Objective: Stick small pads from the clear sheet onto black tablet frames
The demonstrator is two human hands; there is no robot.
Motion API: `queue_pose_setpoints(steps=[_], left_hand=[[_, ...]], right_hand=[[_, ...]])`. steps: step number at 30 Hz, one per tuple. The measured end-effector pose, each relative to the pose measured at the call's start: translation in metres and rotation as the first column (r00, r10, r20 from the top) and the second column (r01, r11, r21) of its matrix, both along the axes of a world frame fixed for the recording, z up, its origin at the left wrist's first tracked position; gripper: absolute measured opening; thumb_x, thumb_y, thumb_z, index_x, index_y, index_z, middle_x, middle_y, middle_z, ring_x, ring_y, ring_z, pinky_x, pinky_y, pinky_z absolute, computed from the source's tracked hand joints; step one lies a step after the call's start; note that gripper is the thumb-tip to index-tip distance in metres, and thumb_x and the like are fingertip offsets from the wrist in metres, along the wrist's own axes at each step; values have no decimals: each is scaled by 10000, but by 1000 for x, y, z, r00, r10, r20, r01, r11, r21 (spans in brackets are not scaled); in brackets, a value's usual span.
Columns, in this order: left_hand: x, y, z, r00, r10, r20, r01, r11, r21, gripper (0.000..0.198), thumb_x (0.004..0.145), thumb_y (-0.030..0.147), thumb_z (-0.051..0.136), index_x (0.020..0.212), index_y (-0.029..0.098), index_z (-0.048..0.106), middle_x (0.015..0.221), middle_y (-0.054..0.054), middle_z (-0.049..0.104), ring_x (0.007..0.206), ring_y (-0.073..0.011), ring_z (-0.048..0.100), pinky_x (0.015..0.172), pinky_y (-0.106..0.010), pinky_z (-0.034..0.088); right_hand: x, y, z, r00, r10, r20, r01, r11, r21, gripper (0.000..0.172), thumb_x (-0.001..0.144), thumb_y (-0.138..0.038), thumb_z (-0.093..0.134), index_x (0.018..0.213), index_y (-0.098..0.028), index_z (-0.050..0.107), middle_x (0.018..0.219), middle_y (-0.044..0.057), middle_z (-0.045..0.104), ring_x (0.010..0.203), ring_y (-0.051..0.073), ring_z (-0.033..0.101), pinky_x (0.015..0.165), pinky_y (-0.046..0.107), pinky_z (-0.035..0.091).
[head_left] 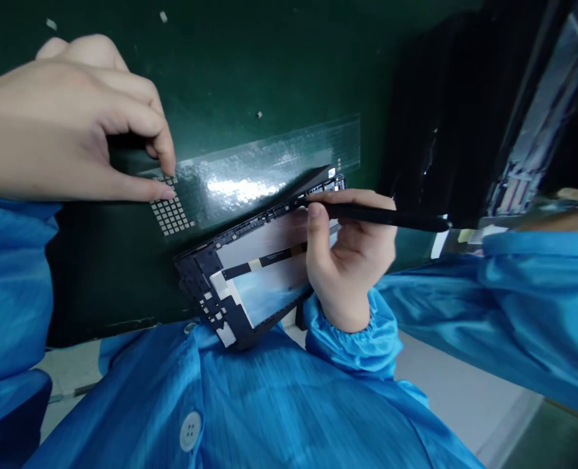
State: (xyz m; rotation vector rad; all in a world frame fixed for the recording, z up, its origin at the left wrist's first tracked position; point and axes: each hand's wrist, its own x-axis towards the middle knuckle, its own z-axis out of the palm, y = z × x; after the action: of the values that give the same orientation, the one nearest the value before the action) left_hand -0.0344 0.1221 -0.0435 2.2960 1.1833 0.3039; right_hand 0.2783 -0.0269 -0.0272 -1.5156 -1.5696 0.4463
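One device frame slants at the green table's near edge, long axis near-left to far-right. The right hand grips one black pen-shaped tool, tip leftward; the left hand touches one clear sheet, grip unclear.

Left hand, thumb just apart from forefinger; right hand curled, apparently firmly.

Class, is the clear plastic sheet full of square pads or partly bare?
Partly bare: square pads cluster at the left end; much of the clear plastic sheet shows none.
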Motion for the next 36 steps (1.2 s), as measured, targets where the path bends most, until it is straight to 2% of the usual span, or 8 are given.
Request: queue_pose_setpoints(steps=[5, 8, 11, 24, 27, 29, 33, 36], left_hand=[[-5, 0, 5, 989, -150, -8, 150, 989, 14, 973, 771, 1020, 341, 965, 216, 854, 1008, -12, 726, 1380, -292, 613, 1311, -625, 314], [2, -3, 14, 985, -149, -91, 147, 989, -20, 895, 770, 941, 439, 971, 165, 837, 1004, 13, 701, 1459, -295, 557, 1306, -621, 292], [10, -6, 23, 970, -149, -192, 135, 987, -84, 661, 780, 708, 657, 1016, 112, 818, 1025, 58, 680, 1506, -275, 509, 1312, -598, 257], [7, -7, 24, 980, -180, -82, 175, 983, -63, 906, 736, 810, 335, 981, 77, 807, 968, 28, 639, 1527, -332, 493, 1213, -686, 227], [0, -3, 20, 974, -197, -109, 194, 980, -32, 977, 728, 856, 311, 1036, 74, 809, 1021, 26, 640, 1521, -337, 497, 1225, -666, 241], [-1, -3, 22, 977, -185, -102, 183, 983, -31, 980, 762, 867, 310, 1089, 89, 806, 1059, 27, 655, 1484, -314, 532, 1234, -631, 294], [20, -27, 43, 994, -41, 103, 39, 999, 18, 829, 969, 774, 351, 1198, 94, 765, 1089, -33, 656, 1152, -213, 689, 1102, -506, 505], [52, -71, 59, 1000, 11, -15, -9, 993, 122, 693, 1048, 728, 417, 1229, 136, 729, 1087, -105, 639, 1084, -312, 703, 981, -524, 609]], right_hand=[[-28, 28, 38, 950, 260, -176, -284, 950, -128, 160, 1037, -163, 763, 1154, -271, 749, 1104, 13, 796, 1075, 192, 799, 1000, 387, 674], [-45, 56, 35, 808, 554, -201, -590, 760, -273, 93, 1014, -228, 807, 1097, -237, 765, 1087, 26, 826, 1044, 209, 814, 964, 378, 689], [-54, 72, 20, 731, 642, -232, -677, 640, -362, 85, 1029, -284, 787, 1097, -235, 771, 1064, 28, 830, 1041, 229, 815, 970, 395, 693], [-55, 77, 13, 719, 664, -204, -682, 621, -387, 39, 1017, -265, 777, 1056, -262, 776, 1045, 16, 835, 997, 219, 802, 933, 380, 689], [-50, 76, 18, 719, 555, -418, -693, 613, -380, 114, 966, -300, 858, 1022, -251, 772, 1016, 7, 836, 926, 199, 804, 911, 375, 701], [-39, 66, 24, 718, 405, -566, -641, 701, -311, 153, 962, -333, 868, 1029, -244, 763, 987, -5, 831, 862, 177, 796, 857, 362, 704], [7, 20, 38, 731, 61, -680, -284, 933, -221, 113, 921, -296, 875, 974, -248, 788, 840, -25, 786, 734, 135, 723, 679, 264, 633], [47, -31, 38, 736, -223, -639, 33, 955, -295, 124, 869, -283, 902, 926, -234, 803, 811, -4, 789, 685, 119, 690, 592, 216, 569]])
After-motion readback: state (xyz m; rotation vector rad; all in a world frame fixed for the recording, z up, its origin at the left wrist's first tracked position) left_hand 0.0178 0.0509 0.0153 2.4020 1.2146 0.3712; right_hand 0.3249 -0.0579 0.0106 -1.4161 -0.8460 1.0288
